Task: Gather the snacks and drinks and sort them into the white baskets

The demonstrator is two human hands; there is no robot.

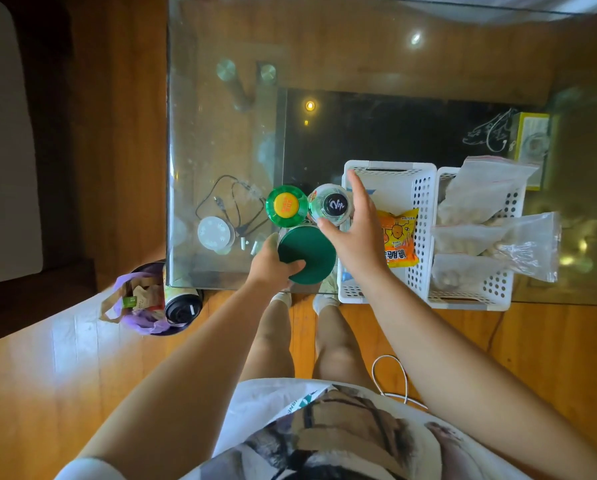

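Gripping green-lidded container (307, 254) at near table edge, left hand (271, 266) curled round lid rim. Right hand (354, 233) spread wide, fingers straight, thumb touching black-capped bottle (331, 205). Yellow-capped green bottle (286, 206) stood just left. Orange snack packet (399, 237) lay in left white basket (421, 188); clear bags (480, 199) filled right basket (498, 292).

Green-lid jar (307, 254) & 2 bottles (286, 206) upright beside baskets (425, 188).
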